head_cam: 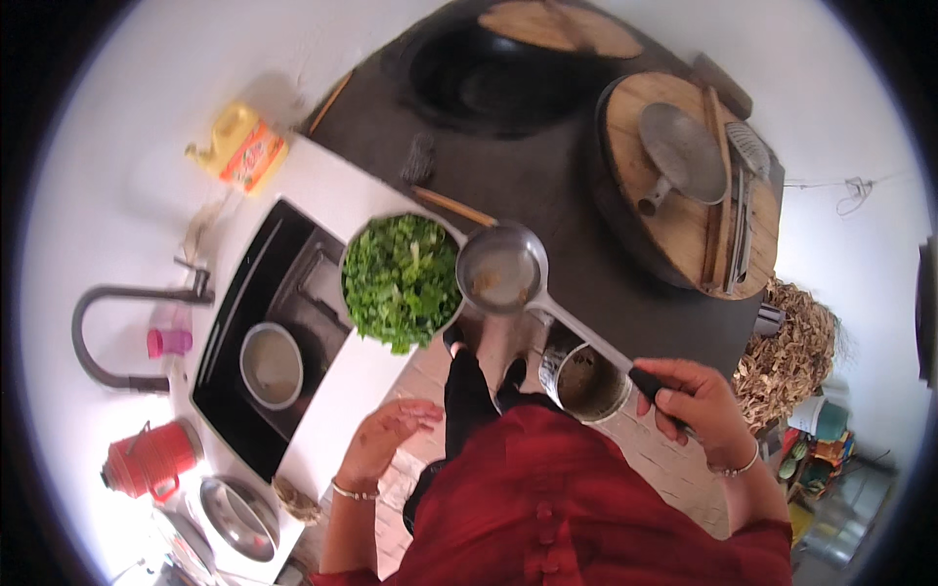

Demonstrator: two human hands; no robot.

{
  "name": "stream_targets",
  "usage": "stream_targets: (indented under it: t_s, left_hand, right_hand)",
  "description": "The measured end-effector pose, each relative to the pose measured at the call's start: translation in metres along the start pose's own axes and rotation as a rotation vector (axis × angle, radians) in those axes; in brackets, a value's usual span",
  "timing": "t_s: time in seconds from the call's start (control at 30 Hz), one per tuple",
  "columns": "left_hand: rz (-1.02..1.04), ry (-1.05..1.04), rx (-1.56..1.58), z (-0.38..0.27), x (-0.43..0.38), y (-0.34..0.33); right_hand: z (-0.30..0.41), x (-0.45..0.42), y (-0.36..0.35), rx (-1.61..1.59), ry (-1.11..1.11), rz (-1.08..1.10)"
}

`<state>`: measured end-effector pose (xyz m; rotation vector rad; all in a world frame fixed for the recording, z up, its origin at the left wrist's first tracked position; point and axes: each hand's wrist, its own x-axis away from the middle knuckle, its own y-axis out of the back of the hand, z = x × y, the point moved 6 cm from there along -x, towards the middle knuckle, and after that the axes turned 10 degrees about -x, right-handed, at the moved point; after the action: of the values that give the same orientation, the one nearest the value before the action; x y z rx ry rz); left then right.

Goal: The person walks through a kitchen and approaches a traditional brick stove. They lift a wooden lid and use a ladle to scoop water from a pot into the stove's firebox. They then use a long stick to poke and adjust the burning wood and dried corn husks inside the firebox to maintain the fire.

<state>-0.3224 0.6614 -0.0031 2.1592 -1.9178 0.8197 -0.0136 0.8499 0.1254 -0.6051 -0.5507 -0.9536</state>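
In my right hand [692, 406] is the black grip of a long-handled metal ladle [502, 267]. Its round bowl is held level over the edge of the dark stove top. A little brown residue or cloudy liquid seems to lie inside; I cannot tell which. Just left of the ladle, a round bowl heaped with chopped green leaves [401, 282] stands at the counter's corner by the sink. Nothing is in my left hand [392, 436], which hovers by the front edge of the white counter [344, 395] with fingers loosely bent.
A black sink [249, 278] holds a metal basin [271, 366] under a curved faucet [88, 329]. Wooden lids [623, 146] and a large wok [484, 80] occupy the stove [513, 168]. A bucket [586, 384] stands on the floor near my feet. At left is a red thermos [150, 458].
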Motion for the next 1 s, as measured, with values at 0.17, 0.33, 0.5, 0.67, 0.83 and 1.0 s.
stream_targets:
  t_s: [0.17,0.33,0.5,0.67,0.83,1.0]
  left_hand:
    - [0.058,0.037,-0.018,-0.008,-0.007,-0.011]
    - [0.166,0.05,-0.048,-0.017,-0.016,-0.029]
    - [0.256,0.083,-0.088,-0.023,-0.031,-0.049]
    - [0.307,0.129,-0.206,-0.027,-0.044,-0.069]
    - [0.367,0.16,-0.244,-0.036,-0.054,-0.089]
    - [0.435,0.206,-0.314,-0.041,-0.065,-0.112]
  right_hand:
    - [-0.031,0.012,0.023,-0.035,-0.031,-0.039]
    - [-0.078,0.031,0.061,-0.096,-0.004,-0.102]
    - [-0.124,0.048,0.091,-0.301,0.054,-0.122]
    - [-0.182,0.069,0.125,-0.359,0.06,-0.231]
    - [-0.23,0.092,0.143,-0.446,0.059,-0.299]
    - [-0.291,0.117,0.156,-0.533,0.045,-0.398]
